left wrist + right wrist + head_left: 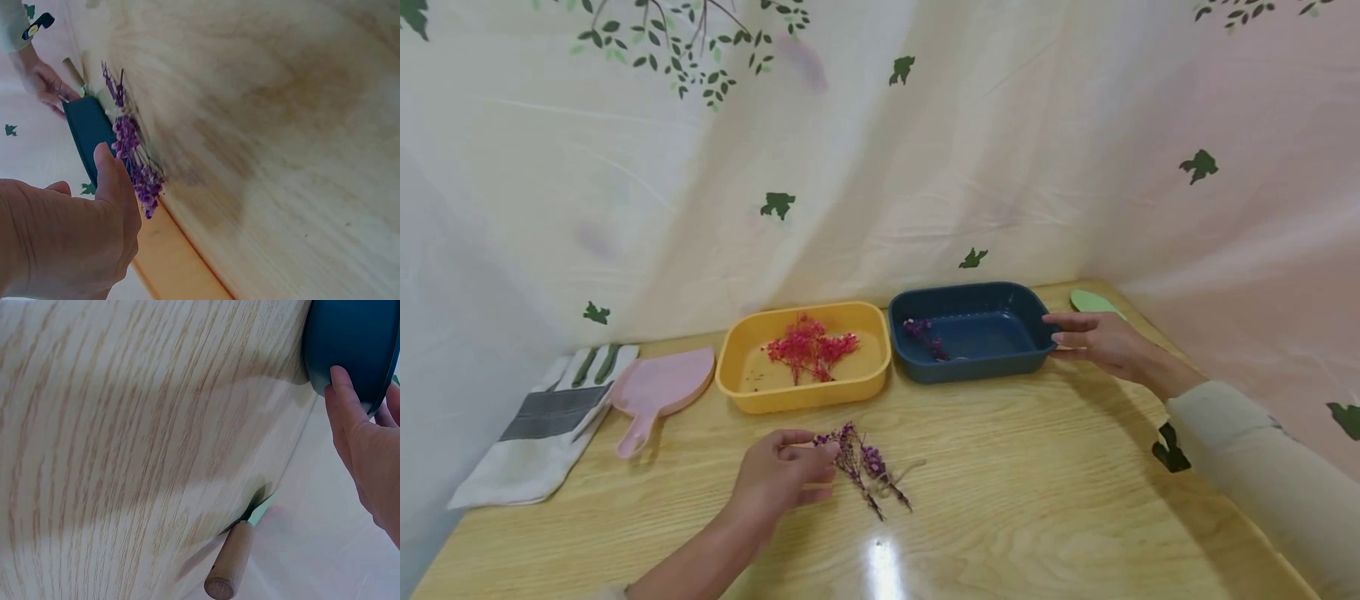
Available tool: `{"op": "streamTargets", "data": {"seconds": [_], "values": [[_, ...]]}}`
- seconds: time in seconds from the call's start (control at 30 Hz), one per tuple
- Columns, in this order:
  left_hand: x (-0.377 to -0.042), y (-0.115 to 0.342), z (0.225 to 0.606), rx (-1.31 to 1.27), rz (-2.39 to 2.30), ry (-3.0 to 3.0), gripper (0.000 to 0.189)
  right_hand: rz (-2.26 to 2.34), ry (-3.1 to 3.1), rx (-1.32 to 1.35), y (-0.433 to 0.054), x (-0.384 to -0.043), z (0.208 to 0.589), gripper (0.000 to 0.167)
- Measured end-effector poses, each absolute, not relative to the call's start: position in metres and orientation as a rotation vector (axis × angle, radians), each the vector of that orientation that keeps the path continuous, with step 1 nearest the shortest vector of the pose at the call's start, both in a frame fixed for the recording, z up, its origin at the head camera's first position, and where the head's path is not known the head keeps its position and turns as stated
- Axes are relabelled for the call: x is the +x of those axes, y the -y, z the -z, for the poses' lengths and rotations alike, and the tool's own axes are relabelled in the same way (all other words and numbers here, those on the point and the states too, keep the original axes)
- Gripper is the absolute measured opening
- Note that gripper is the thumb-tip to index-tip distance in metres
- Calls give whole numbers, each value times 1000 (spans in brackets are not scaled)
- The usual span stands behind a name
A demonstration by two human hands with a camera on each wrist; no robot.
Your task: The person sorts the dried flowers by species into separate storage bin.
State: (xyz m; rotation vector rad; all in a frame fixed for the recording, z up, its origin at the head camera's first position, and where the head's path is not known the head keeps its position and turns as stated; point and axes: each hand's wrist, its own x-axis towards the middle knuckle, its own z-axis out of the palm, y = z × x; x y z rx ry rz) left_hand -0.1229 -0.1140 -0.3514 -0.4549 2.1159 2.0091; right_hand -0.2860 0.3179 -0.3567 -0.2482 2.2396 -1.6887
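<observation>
In the head view my left hand [782, 475] reaches over the table, thumb and forefinger right at the flower heads of a small bunch of dried purple flowers [853, 458]. A second purple sprig, tied with twine [883, 482], lies close beside it. The left wrist view has my thumb straight, with the purple flowers [134, 150] just beyond it. At the far right my right hand [1101, 342] holds the end of a dark blue tray [977, 367], its rim between the fingers. One purple sprig [928, 337] lies inside that tray.
Left of the blue tray stands a yellow tray [812, 398] with red dried flowers [808, 346]. Farther left lie a pink dustpan [662, 383] and white-and-grey gloves [553, 421]. A green-bladed tool with a wooden handle [230, 562] lies at the right. A patterned curtain [850, 167] hangs behind.
</observation>
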Motion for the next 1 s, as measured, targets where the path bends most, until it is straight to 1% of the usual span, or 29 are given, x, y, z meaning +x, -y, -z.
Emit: {"op": "streamTargets", "data": {"seconds": [0.3,0.53,0.83,0.9,1.0], "values": [[-118,113,364,-449,-1818,-2203,43,1677,-2241,-238,-319,-286,359,55],[-125,108,376,-368,-1722,-2226,41,1681,-2237,-242,-318,-285,359,56],[-144,106,381,-359,-1596,-2334,47,1693,-2217,-249,-316,-285,357,56],[-146,106,381,-297,-1535,-2390,43,1691,-2220,-248,-316,-285,356,55],[-146,104,382,-197,-1479,-2465,29,1691,-2225,-246,-317,-286,355,55]]}}
